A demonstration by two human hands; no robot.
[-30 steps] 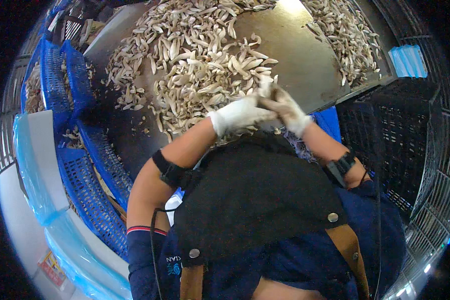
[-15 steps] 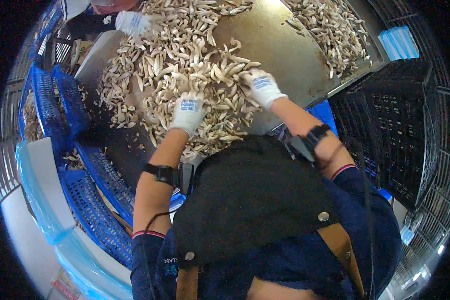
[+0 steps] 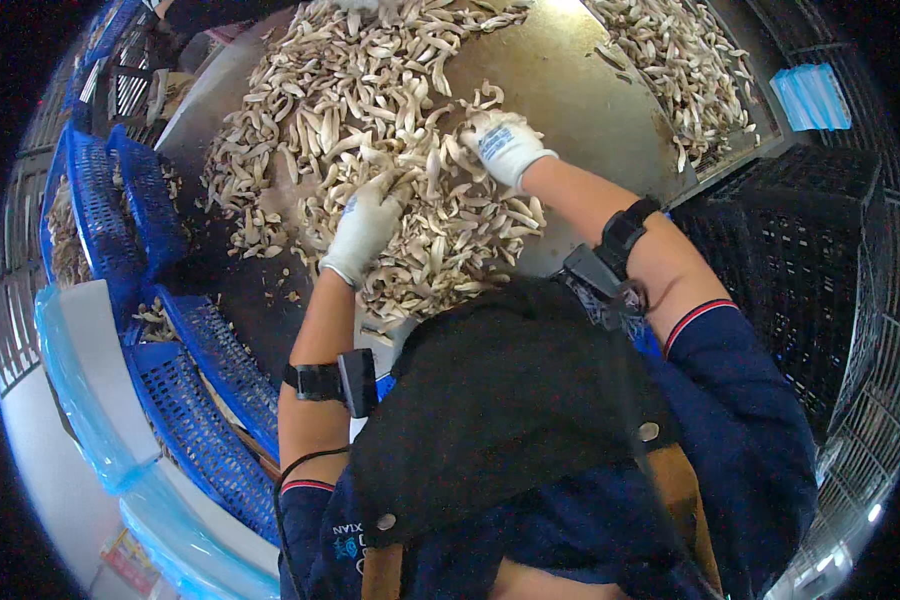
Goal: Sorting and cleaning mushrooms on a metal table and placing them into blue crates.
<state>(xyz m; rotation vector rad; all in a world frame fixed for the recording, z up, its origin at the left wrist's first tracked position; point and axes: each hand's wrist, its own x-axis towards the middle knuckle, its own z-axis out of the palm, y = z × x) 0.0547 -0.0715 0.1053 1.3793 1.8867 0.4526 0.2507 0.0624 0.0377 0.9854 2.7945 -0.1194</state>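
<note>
A broad heap of pale, slender mushrooms (image 3: 440, 235) covers the near part of a metal table (image 3: 580, 120). My left hand (image 3: 363, 232), in a white glove, lies over the middle of the heap. Its fingers are drawn together and point up to the right among the mushrooms; whatever is between them is too small to make out. To its right and a little farther off, my white-gloved right hand (image 3: 505, 145) curls its fingers around mushrooms at the heap's right edge. Its fingertips are partly hidden.
Blue plastic baskets (image 3: 210, 430), some holding mushroom pieces, stand at the left. Another mushroom pile (image 3: 670, 65) lies at the far right, near a blue packet stack (image 3: 811, 97). Black crates (image 3: 790, 270) are at the right. A co-worker's dark sleeve (image 3: 220, 10) enters at top left.
My right hand has moved slightly left and away from me. My left hand has turned, its fingers now pointing right, and shifted slightly nearer. The co-worker's gloved hand has moved right toward the top edge.
</note>
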